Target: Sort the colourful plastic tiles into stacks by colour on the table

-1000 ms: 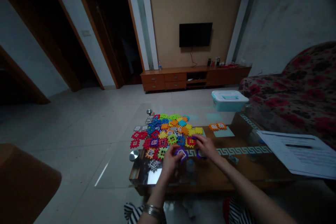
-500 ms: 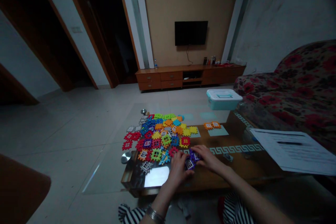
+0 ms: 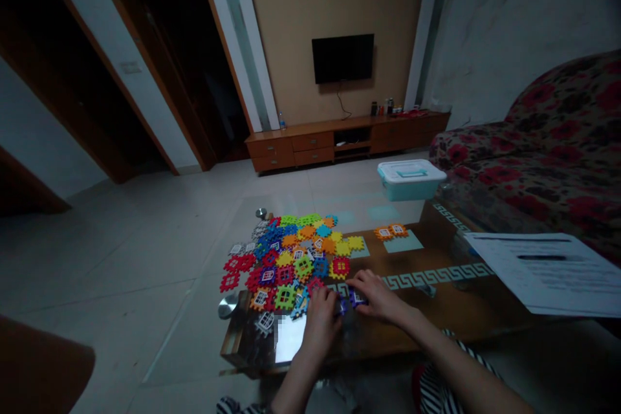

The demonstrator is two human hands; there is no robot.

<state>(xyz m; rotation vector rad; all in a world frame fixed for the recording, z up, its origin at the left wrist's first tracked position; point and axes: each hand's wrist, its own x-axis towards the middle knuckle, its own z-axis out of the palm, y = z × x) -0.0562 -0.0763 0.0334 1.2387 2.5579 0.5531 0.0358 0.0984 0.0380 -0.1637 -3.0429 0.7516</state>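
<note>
Low over the near side of the glass table, my left hand [image 3: 321, 318] curls round a purple interlocking building tile [image 3: 343, 306], mostly hidden by its fingers. My right hand [image 3: 381, 297] grips a second purple tile [image 3: 358, 297] with a white window insert, thumb below and fingers above. The two tiles are side by side; whether they touch I cannot tell. Left of my hands spreads a pile of notched tiles in many colours, among them a green tile [image 3: 284, 297], a yellow tile [image 3: 340, 268] with a red window and a grey tile [image 3: 265, 323].
Two joined orange tiles [image 3: 391, 231] lie apart on the glass table [image 3: 427, 255]. Papers with a dark pen [image 3: 541, 258] lie at the right. A teal box with a white lid [image 3: 411, 180] stands beyond, near a floral sofa [image 3: 533, 142].
My hands have come together, bringing the right hand's purple tile beside the left one's, and then parted slightly. The view has shifted a little. The pile and the joined orange tiles stay put.
</note>
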